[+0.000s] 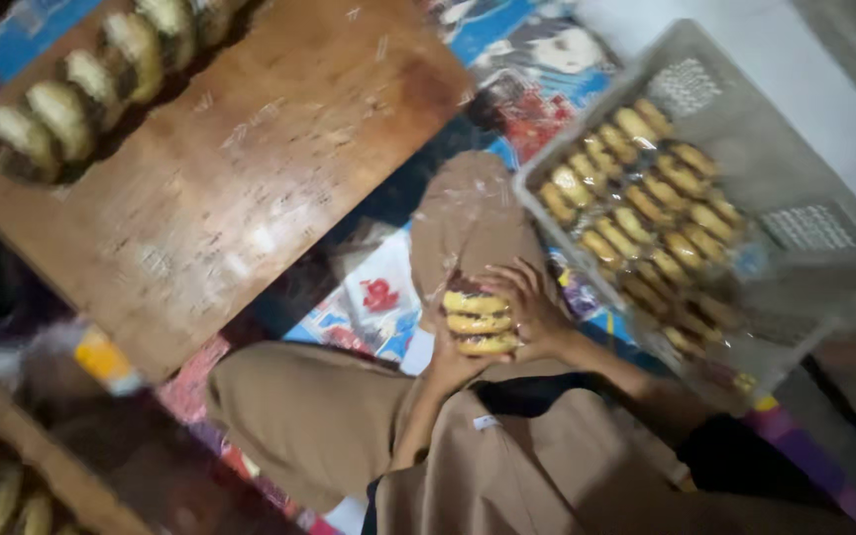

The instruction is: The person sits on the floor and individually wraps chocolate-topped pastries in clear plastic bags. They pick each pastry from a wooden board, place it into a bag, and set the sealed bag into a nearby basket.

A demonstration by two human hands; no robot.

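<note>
Both hands clasp a stack of wrapped buns (pixel 479 323): left hand (pixel 451 365) beneath, right hand (pixel 535 309) curled over it. A grey crate (pixel 745 129) of similar buns sits just beside them.

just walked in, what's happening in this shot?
A person sitting on a patterned mat holds a stack of three wrapped yellow buns between both hands: the left hand under and beside it, the right hand over its far side. To their right, a grey plastic crate holds rows of similar buns. More lie in a row on the wooden board.
</note>
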